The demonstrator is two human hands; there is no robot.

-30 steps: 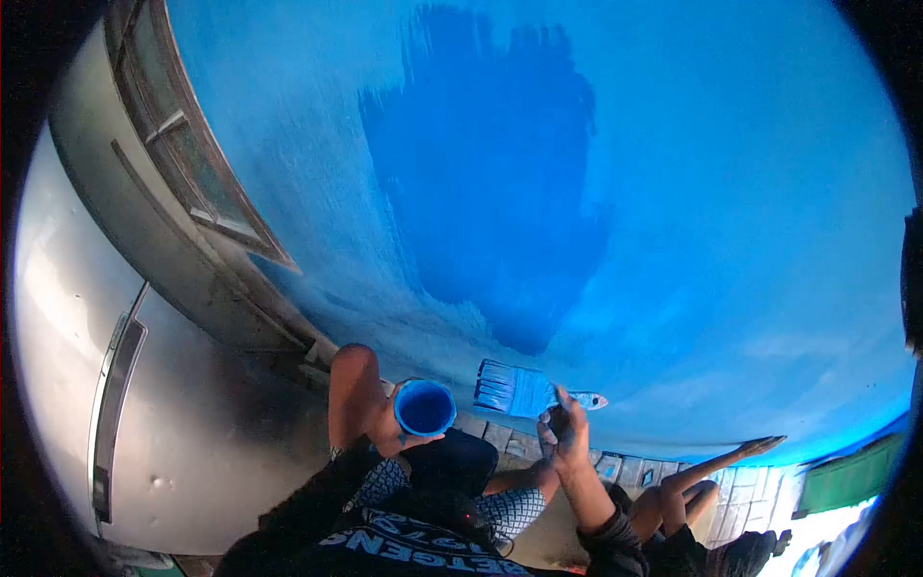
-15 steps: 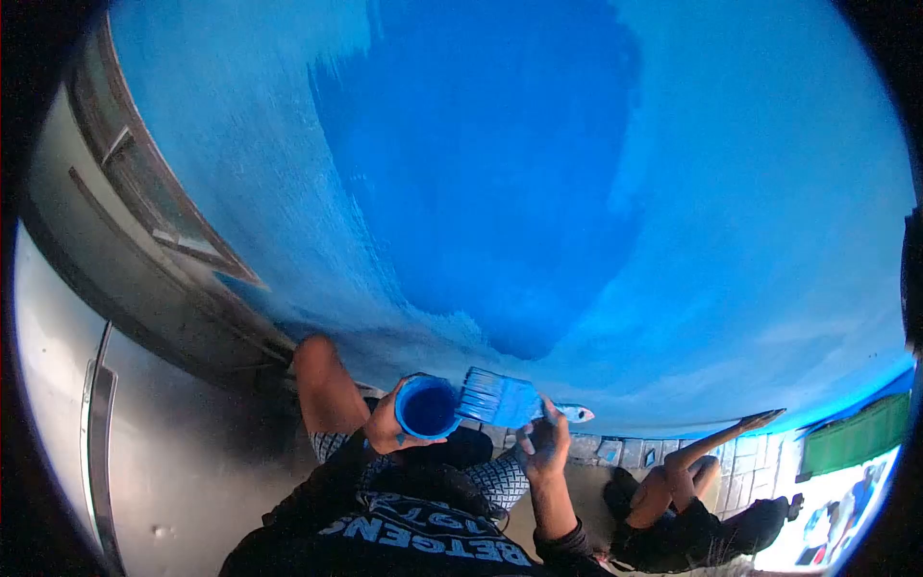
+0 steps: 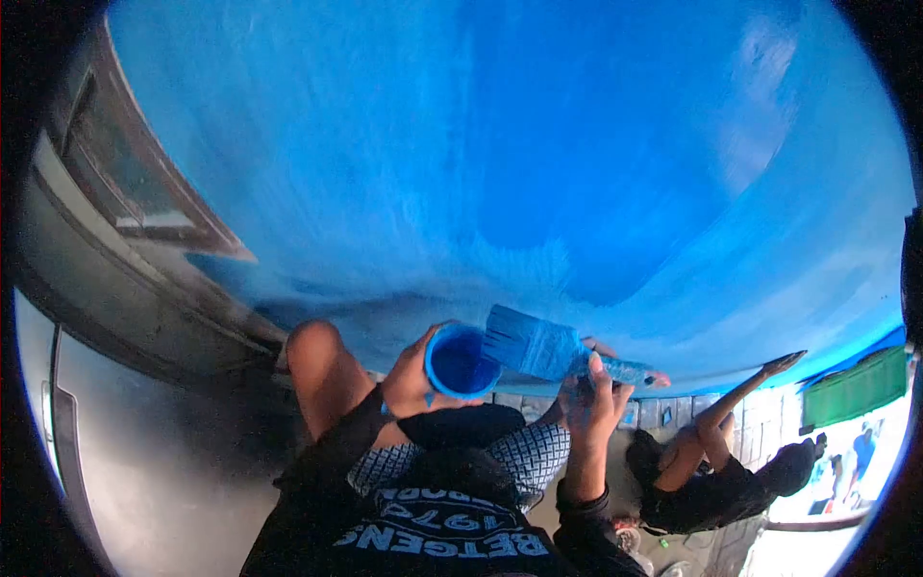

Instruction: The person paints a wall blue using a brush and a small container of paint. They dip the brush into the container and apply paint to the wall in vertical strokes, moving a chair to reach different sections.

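My left hand (image 3: pixel 411 377) is wrapped round a blue paint cup (image 3: pixel 435 363), its mouth turned toward me and blue paint inside. In my right hand (image 3: pixel 598 404) is a wide paintbrush (image 3: pixel 535 343), gripped by its paint-smeared handle. The bristles are coated in blue and point left, their tips right at the cup's rim. Behind both hands rises a wall (image 3: pixel 615 173), with a darker blue patch in its middle and paler, streaky blue around it.
At the right a person (image 3: pixel 707 471) in dark clothes sits low, one arm stretched to the wall. A wooden frame (image 3: pixel 159 183) lines the wall's left side. Below it stands a shiny metal door (image 3: pixel 163 462). A green cloth (image 3: pixel 854 389) hangs at the far right.
The cup and the brush have both moved up and to the right in view. My view has shifted, and the dark blue patch sits farther right. Both hands keep their hold.
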